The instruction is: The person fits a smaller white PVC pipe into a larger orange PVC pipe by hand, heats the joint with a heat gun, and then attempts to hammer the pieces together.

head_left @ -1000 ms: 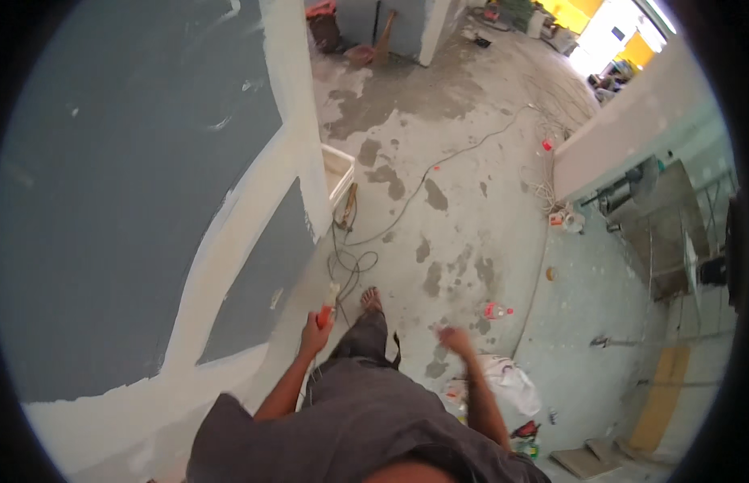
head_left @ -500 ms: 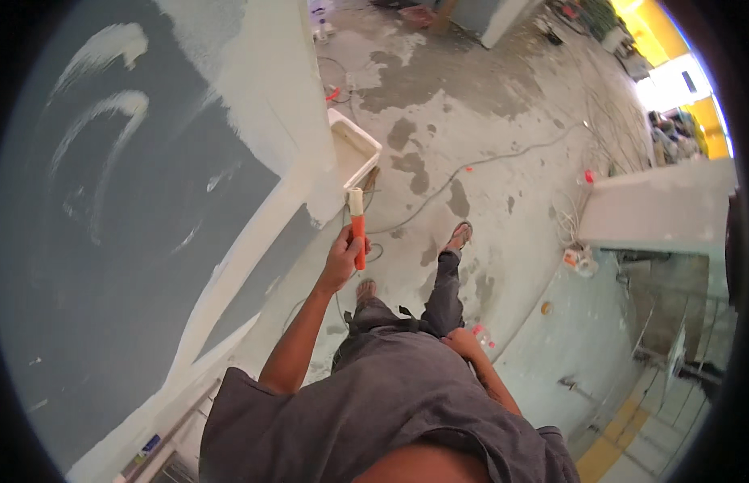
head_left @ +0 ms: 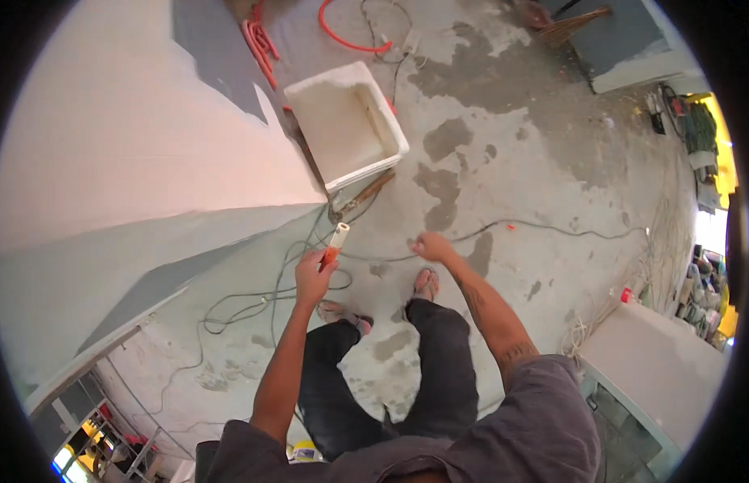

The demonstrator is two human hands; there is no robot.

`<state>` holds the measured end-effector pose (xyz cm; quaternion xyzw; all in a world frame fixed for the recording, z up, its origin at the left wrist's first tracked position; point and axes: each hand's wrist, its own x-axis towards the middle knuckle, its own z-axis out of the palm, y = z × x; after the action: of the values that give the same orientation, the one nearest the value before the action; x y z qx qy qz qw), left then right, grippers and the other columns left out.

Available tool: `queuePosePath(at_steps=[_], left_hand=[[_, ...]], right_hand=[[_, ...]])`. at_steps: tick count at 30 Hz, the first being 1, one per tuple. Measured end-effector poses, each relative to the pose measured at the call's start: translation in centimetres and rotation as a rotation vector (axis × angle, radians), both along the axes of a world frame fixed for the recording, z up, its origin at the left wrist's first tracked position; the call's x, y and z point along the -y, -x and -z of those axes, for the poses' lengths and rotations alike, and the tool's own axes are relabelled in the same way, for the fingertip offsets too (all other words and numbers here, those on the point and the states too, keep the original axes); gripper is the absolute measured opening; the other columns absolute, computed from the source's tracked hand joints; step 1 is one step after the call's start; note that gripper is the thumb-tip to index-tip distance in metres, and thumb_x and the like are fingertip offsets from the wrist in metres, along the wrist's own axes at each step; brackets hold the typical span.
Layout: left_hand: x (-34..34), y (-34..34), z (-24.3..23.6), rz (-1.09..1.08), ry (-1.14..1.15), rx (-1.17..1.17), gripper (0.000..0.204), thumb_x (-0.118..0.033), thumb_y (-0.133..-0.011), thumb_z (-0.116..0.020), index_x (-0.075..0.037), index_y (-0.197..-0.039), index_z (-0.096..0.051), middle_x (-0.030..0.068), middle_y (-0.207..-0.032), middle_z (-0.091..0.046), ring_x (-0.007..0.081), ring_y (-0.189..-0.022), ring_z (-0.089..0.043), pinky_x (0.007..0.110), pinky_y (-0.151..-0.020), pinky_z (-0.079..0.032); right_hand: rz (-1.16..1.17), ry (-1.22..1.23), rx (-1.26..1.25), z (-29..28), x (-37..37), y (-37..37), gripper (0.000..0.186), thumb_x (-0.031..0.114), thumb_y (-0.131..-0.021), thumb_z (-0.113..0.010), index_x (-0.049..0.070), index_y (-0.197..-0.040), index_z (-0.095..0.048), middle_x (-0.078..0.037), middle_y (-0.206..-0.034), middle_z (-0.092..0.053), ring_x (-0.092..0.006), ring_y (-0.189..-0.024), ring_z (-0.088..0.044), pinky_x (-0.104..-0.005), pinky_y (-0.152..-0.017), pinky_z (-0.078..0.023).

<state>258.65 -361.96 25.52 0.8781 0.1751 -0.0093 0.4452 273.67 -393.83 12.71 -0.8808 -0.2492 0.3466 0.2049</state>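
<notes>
My left hand (head_left: 312, 275) is wrapped round a tool with an orange handle and a cream, tube-like end (head_left: 340, 235); its exact kind does not show. The cream end points up and away from me, apart from anything else. My right hand (head_left: 432, 247) hangs in front of my right foot, its fingers curled in and a little blurred, with no object visible in them. Beyond the left hand, on the floor against the wall's corner, stands a white foam box (head_left: 400, 151), open at the top.
A dark cable (head_left: 551, 229) crosses the floor and lies in loops near my left foot. A piece of wood (head_left: 366, 196) lies by the box. Red hoses (head_left: 260, 48) are behind it. A partly whitened wall (head_left: 109, 121) stands at left; a pale block (head_left: 656, 342) is at right.
The view has turned and the foam box now shows more fully. My right hand has come away from my thigh and reaches forward. The left hand still holds the orange-handled tool.
</notes>
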Motion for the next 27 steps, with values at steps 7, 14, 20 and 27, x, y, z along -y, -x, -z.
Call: queuePosePath(at_steps=[7,14,20,27], left_hand=[[6.0,-4.0,20.0,-0.197,0.288,0.076,0.019,-0.017,-0.095,-0.055,0.0,-0.103,-0.049,0.0126,-0.087,-0.056,0.023,-0.077,-0.054,0.034,-0.073,-0.044],[6.3,-7.5,23.4,-0.344,0.409,0.396,0.019,-0.017,-0.097,-0.053,-0.001,-0.105,-0.047,0.0117,-0.09,-0.055,0.0199,-0.08,-0.053,0.034,-0.073,-0.045],[6.1,-12.8,17.5,-0.147,0.332,0.602,0.023,-0.016,-0.095,-0.057,-0.002,-0.109,-0.045,0.0046,-0.081,-0.054,0.0143,-0.07,-0.051,0.028,-0.066,-0.044],[7.5,-12.3,23.7,-0.209,0.203,0.505,0.029,-0.021,-0.086,-0.069,-0.001,-0.096,-0.05,0.0127,-0.067,-0.056,0.0232,-0.06,-0.055,0.036,-0.059,-0.045]], right_hand=[[-0.439,0.007,0.323,27.2,-10.2,-5.7,0.026,0.016,-0.088,-0.049,0.001,-0.104,-0.063,-0.022,-0.109,-0.062,-0.0375,-0.107,-0.058,-0.0504,-0.101,-0.039],[-0.754,-0.242,0.85,26.8,-17.9,-7.5,0.021,0.021,-0.082,-0.06,0.007,-0.097,-0.064,-0.009,-0.098,-0.061,-0.0306,-0.101,-0.058,-0.0441,-0.097,-0.042],[-0.859,0.144,0.059,24.1,-18.2,-6.7,0.016,0.008,-0.073,-0.061,-0.001,-0.083,-0.068,-0.016,-0.076,-0.068,-0.0283,-0.071,-0.067,-0.0444,-0.069,-0.054],[0.075,0.041,-0.068,11.9,2.9,-0.7,0.044,0.041,-0.076,-0.074,-0.001,-0.086,-0.067,-0.013,-0.066,-0.064,-0.0215,-0.063,-0.066,-0.0365,-0.057,-0.052]])
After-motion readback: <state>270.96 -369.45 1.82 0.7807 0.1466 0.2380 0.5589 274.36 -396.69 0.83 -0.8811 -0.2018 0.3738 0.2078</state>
